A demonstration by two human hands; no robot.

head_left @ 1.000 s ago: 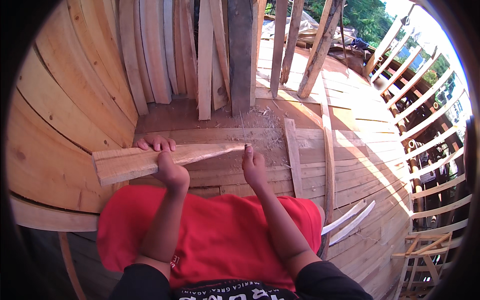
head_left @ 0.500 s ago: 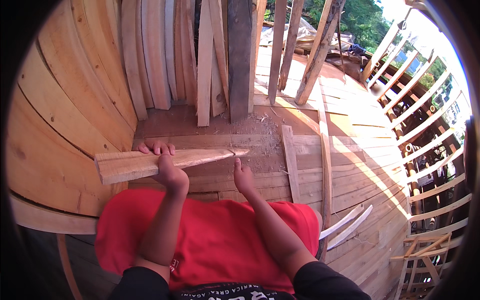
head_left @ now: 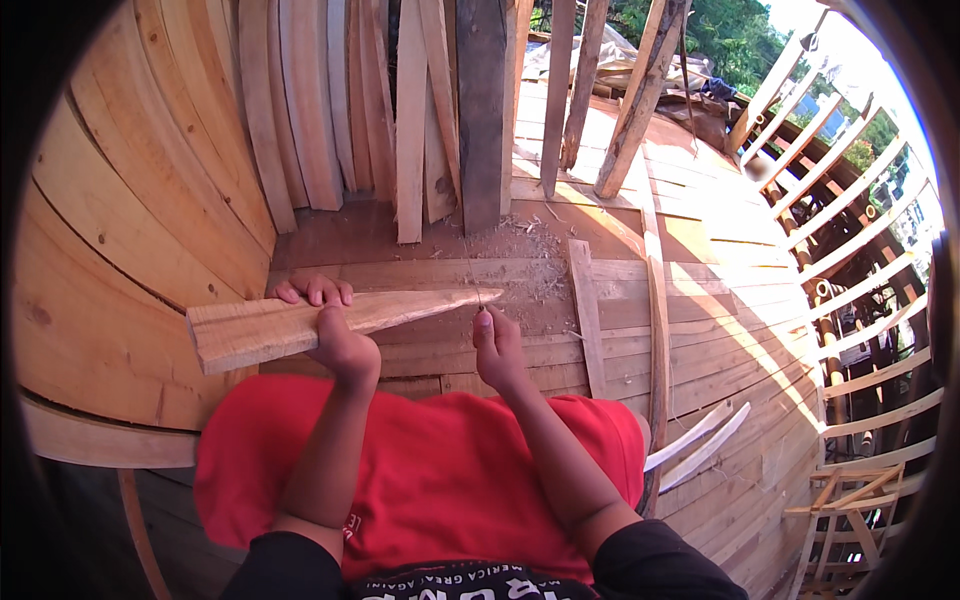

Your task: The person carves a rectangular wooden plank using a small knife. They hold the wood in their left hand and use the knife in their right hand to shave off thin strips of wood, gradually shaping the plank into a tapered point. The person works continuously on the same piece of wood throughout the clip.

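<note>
A pale, tapered piece of wood [head_left: 400, 308] lies across in front of me, its broad end by the plank wall and its narrow tip pointing right. My left hand [head_left: 338, 330] is closed around its middle, fingers over the far edge. My right hand [head_left: 499, 352], a fist with the thumb up, is just below the tip. It holds what looks like a knife [head_left: 479, 294], a thin dark blade seen edge-on that crosses the wood near the tip. The knife's handle is hidden in the fist.
Curled wood shavings [head_left: 535, 250] litter the plank floor [head_left: 700, 375] beyond the tip. A curved plank wall [head_left: 120, 260] rises at left. Upright boards [head_left: 310, 110] stand ahead. A short slat [head_left: 586, 320] and a long strip [head_left: 655, 310] lie at right, near two pale offcuts [head_left: 700, 445].
My right hand has shifted slightly right and away from me, turning a little, with the blade moving along toward the tip. My left hand and the wood stay nearly in place.
</note>
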